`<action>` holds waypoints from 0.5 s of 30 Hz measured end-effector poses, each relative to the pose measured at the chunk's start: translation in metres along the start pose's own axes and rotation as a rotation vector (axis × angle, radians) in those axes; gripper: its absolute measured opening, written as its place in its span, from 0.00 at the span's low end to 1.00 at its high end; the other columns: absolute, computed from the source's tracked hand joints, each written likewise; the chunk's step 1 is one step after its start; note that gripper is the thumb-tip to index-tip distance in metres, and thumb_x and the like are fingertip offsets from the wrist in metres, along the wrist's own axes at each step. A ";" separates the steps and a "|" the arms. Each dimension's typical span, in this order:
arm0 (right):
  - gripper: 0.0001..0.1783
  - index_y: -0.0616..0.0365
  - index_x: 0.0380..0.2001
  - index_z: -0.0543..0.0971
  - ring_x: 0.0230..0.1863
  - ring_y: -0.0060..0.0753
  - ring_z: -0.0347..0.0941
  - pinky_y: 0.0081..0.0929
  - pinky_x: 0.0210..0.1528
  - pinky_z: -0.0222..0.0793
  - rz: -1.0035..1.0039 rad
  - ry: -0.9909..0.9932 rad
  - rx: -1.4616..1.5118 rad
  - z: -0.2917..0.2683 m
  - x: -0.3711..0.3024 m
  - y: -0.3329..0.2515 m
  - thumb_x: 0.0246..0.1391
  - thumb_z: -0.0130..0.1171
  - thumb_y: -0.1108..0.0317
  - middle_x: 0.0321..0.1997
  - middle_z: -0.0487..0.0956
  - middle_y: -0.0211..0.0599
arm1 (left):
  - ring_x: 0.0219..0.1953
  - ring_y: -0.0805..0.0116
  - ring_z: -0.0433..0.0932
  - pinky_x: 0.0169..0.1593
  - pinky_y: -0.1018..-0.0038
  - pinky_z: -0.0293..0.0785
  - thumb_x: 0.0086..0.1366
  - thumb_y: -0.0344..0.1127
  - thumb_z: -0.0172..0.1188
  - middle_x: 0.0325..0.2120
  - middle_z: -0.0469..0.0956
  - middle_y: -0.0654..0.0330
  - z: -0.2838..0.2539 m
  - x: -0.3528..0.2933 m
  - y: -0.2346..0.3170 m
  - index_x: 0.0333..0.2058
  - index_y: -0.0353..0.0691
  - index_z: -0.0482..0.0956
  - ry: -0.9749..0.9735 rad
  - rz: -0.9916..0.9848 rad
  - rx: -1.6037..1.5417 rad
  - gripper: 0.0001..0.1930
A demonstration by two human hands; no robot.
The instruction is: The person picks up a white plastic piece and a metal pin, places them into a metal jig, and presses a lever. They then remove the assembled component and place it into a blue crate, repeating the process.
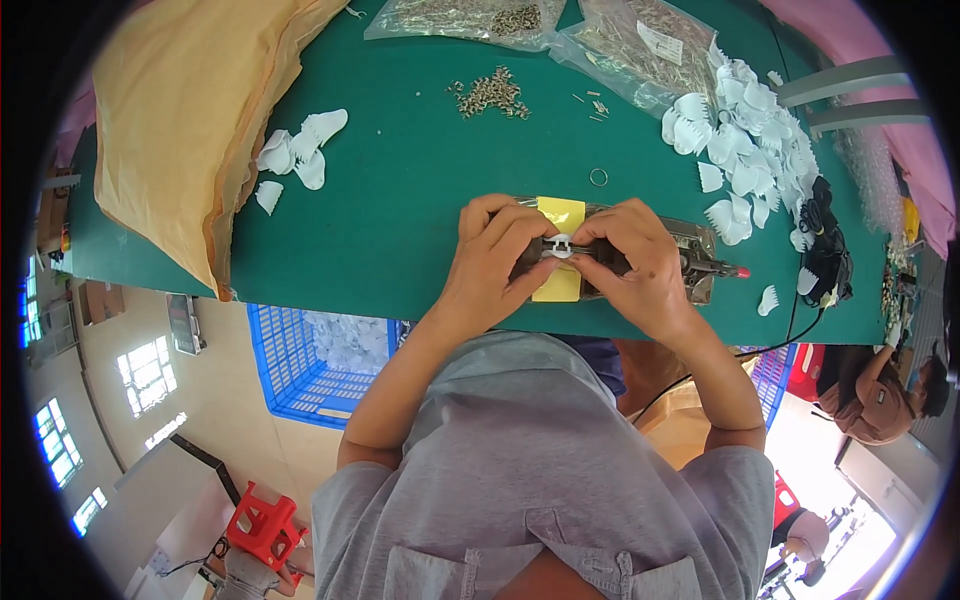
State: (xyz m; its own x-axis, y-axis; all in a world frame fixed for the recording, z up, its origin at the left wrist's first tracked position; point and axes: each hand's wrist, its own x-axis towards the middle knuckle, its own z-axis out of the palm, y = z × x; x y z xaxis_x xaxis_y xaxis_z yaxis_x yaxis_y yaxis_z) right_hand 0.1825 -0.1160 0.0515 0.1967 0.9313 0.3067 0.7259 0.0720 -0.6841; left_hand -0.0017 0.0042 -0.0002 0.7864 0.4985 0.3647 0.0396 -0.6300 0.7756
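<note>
My left hand (pixel 492 250) and my right hand (pixel 638 255) meet at the near edge of the green table. Between their pinched fingertips is a small white plastic claw clip (pixel 561 246). They hold it over a dark metal bench fixture (pixel 697 240), which has a yellow strip (pixel 561 213) across its middle and a red-tipped rod at its right end. My fingers cover part of the fixture and the clip's sides. Just beyond the right hand lies a thin metal ring (pixel 598 177).
White toothed clip halves form a large pile (pixel 755 135) at right and a small group (pixel 300 150) at left. Small metal springs (pixel 492 93) lie beyond the fixture, near clear bags (pixel 640 50). A big tan sack (pixel 170 130) stands left; a blue crate (pixel 300 370) sits below the table.
</note>
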 end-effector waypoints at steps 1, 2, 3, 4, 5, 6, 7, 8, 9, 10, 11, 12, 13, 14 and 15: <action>0.15 0.55 0.34 0.83 0.41 0.42 0.77 0.37 0.43 0.72 0.001 0.001 -0.001 0.000 0.000 0.000 0.42 0.76 0.75 0.35 0.82 0.33 | 0.57 0.53 0.70 0.61 0.59 0.67 0.57 0.31 0.74 0.48 0.79 0.62 0.001 0.000 0.000 0.48 0.43 0.80 0.002 -0.005 -0.011 0.19; 0.15 0.55 0.34 0.83 0.40 0.41 0.77 0.37 0.42 0.73 -0.019 -0.001 -0.007 -0.001 0.001 0.001 0.42 0.76 0.75 0.35 0.82 0.33 | 0.56 0.53 0.70 0.60 0.59 0.67 0.57 0.31 0.74 0.48 0.79 0.62 0.001 0.000 0.000 0.47 0.43 0.80 0.003 -0.009 -0.022 0.19; 0.14 0.55 0.34 0.83 0.39 0.41 0.77 0.37 0.40 0.74 -0.040 -0.002 -0.013 -0.001 0.001 0.001 0.42 0.76 0.75 0.35 0.82 0.33 | 0.56 0.53 0.70 0.60 0.59 0.67 0.57 0.31 0.74 0.48 0.79 0.62 0.001 0.000 0.000 0.47 0.43 0.80 0.002 -0.008 -0.023 0.19; 0.14 0.55 0.34 0.83 0.39 0.41 0.77 0.37 0.40 0.74 -0.039 -0.001 -0.014 -0.001 0.001 0.001 0.42 0.76 0.75 0.35 0.82 0.33 | 0.56 0.53 0.70 0.60 0.59 0.66 0.57 0.31 0.74 0.48 0.79 0.62 0.000 0.000 0.000 0.46 0.43 0.80 0.004 -0.015 -0.021 0.19; 0.14 0.55 0.33 0.83 0.39 0.40 0.77 0.36 0.40 0.74 -0.071 0.014 -0.025 0.000 0.000 0.001 0.41 0.76 0.75 0.35 0.83 0.32 | 0.56 0.53 0.70 0.60 0.59 0.66 0.56 0.31 0.75 0.47 0.80 0.62 0.000 0.000 0.000 0.46 0.44 0.80 0.006 -0.021 -0.018 0.19; 0.13 0.55 0.32 0.84 0.39 0.40 0.77 0.36 0.40 0.74 -0.104 0.029 -0.035 0.001 -0.001 0.001 0.41 0.76 0.75 0.36 0.83 0.32 | 0.56 0.53 0.70 0.60 0.59 0.66 0.56 0.31 0.75 0.47 0.80 0.62 0.001 0.000 0.001 0.46 0.44 0.80 0.004 -0.019 -0.019 0.19; 0.13 0.55 0.32 0.84 0.39 0.40 0.77 0.36 0.40 0.74 -0.104 0.030 -0.035 0.002 -0.002 0.002 0.41 0.76 0.75 0.36 0.83 0.32 | 0.56 0.54 0.70 0.60 0.59 0.66 0.56 0.31 0.75 0.47 0.80 0.62 0.001 0.000 0.001 0.46 0.44 0.80 0.010 -0.018 -0.016 0.19; 0.13 0.55 0.32 0.84 0.39 0.39 0.77 0.35 0.40 0.74 -0.072 0.041 -0.017 0.002 -0.003 0.002 0.41 0.77 0.75 0.36 0.83 0.31 | 0.56 0.54 0.70 0.60 0.59 0.66 0.56 0.31 0.75 0.47 0.80 0.62 0.001 0.000 0.001 0.46 0.44 0.80 0.015 -0.016 -0.014 0.19; 0.13 0.55 0.32 0.84 0.38 0.38 0.77 0.35 0.40 0.74 -0.040 0.053 0.001 0.003 -0.004 0.002 0.40 0.77 0.75 0.36 0.83 0.30 | 0.56 0.54 0.70 0.60 0.59 0.66 0.56 0.31 0.75 0.47 0.80 0.62 0.001 0.002 0.000 0.46 0.44 0.80 0.015 -0.015 -0.014 0.19; 0.13 0.55 0.32 0.84 0.38 0.38 0.77 0.35 0.40 0.74 -0.038 0.054 0.001 0.003 -0.004 0.001 0.40 0.77 0.75 0.36 0.83 0.30 | 0.56 0.54 0.70 0.59 0.59 0.66 0.56 0.32 0.75 0.47 0.80 0.62 0.001 0.002 0.000 0.45 0.44 0.80 0.018 -0.016 -0.021 0.19; 0.13 0.54 0.31 0.84 0.37 0.37 0.77 0.34 0.39 0.73 -0.108 0.065 -0.063 0.003 -0.004 0.000 0.39 0.76 0.74 0.35 0.82 0.29 | 0.55 0.54 0.70 0.59 0.60 0.67 0.56 0.32 0.75 0.46 0.80 0.62 0.001 0.002 0.000 0.45 0.44 0.80 0.022 -0.017 -0.027 0.18; 0.13 0.54 0.31 0.84 0.37 0.36 0.77 0.34 0.38 0.72 -0.178 0.077 -0.128 0.003 -0.004 -0.001 0.38 0.75 0.74 0.35 0.82 0.29 | 0.55 0.54 0.70 0.59 0.60 0.67 0.56 0.32 0.75 0.46 0.80 0.62 0.000 0.002 0.001 0.45 0.44 0.80 0.020 -0.015 -0.028 0.18; 0.13 0.54 0.31 0.84 0.37 0.36 0.77 0.34 0.38 0.72 -0.177 0.080 -0.132 0.003 -0.005 -0.002 0.38 0.75 0.74 0.35 0.82 0.29 | 0.54 0.55 0.71 0.57 0.61 0.69 0.55 0.30 0.76 0.46 0.81 0.63 -0.002 0.004 0.003 0.44 0.43 0.81 0.027 -0.004 0.002 0.19; 0.13 0.53 0.31 0.84 0.36 0.35 0.76 0.33 0.38 0.70 -0.254 0.090 -0.227 0.003 -0.006 -0.002 0.38 0.74 0.74 0.34 0.81 0.28 | 0.53 0.55 0.72 0.56 0.63 0.70 0.53 0.28 0.77 0.45 0.81 0.63 -0.003 0.006 0.004 0.43 0.41 0.81 0.034 0.009 0.034 0.19; 0.12 0.53 0.31 0.84 0.35 0.34 0.76 0.33 0.37 0.69 -0.332 0.099 -0.324 0.003 -0.006 -0.002 0.37 0.72 0.73 0.34 0.80 0.28 | 0.53 0.55 0.72 0.56 0.63 0.70 0.53 0.28 0.77 0.45 0.81 0.63 -0.003 0.006 0.005 0.43 0.41 0.81 0.033 0.015 0.032 0.19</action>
State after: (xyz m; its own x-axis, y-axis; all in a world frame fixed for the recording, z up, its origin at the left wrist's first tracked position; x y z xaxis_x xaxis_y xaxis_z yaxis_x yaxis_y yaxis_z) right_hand 0.1775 -0.1209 0.0486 -0.0298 0.8370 0.5464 0.9252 0.2300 -0.3018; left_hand 0.0017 0.0059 0.0069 0.7664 0.5077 0.3935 0.0481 -0.6563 0.7530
